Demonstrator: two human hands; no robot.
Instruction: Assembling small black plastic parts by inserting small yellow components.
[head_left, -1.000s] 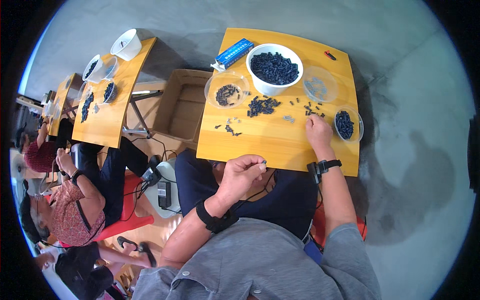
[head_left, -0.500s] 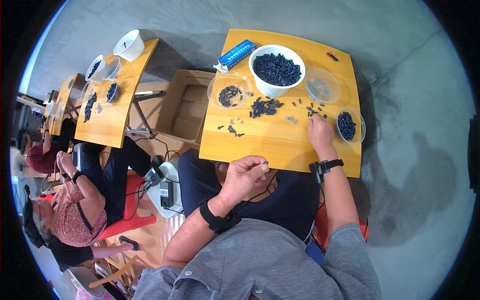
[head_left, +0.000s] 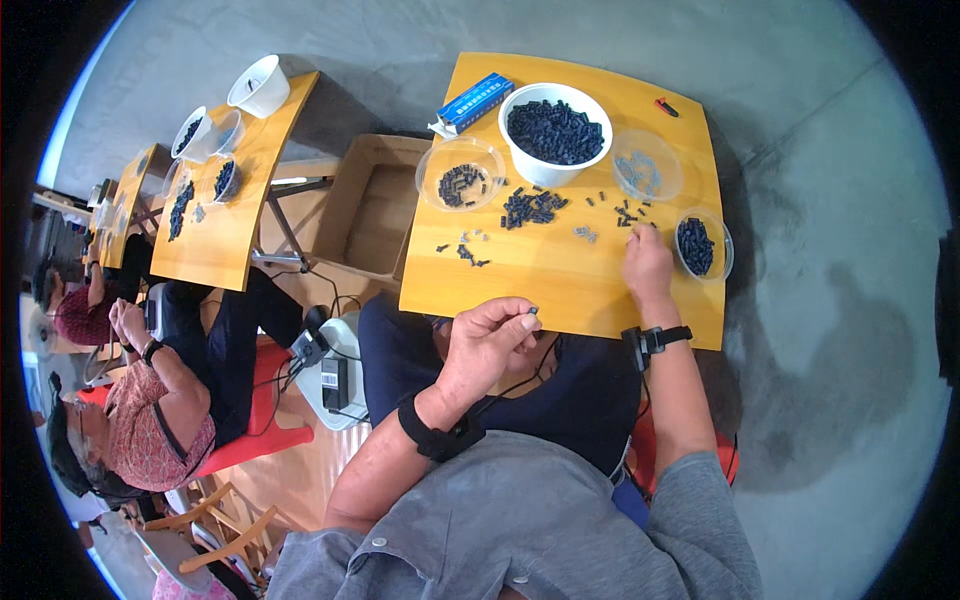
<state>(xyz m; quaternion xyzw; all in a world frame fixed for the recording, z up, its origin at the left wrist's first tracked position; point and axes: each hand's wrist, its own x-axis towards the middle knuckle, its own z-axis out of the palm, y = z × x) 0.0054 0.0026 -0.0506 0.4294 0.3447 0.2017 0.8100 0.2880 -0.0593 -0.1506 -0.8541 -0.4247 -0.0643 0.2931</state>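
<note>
In the lower centre of the frame, the left hand is raised at the near edge of the yellow table. Its thumb and forefinger pinch one small dark piece, which shows just at the fingertips. A black wristband is on this wrist.

At centre right, the right hand is over the table, with its fingers pointing down beside some loose black pieces. The fingertips are mostly hidden, so I cannot tell if this hand grasps something.

To the left of it, in the middle of the frame, small dark bits lie scattered with a few silvery ones, and a little silvery heap lies nearer to the right hand. At the right edge of the table is a clear tub filled with black pieces.

A bit farther, a black heap lies in front of a white bucket, which contains many similar pieces. A clear dish with black pieces is at its left, and a dish with silvery parts at its right. Toward the upper side are a blue box and a small red-and-black object.

At the left of the frame, a co-worker sits by another table.
</note>
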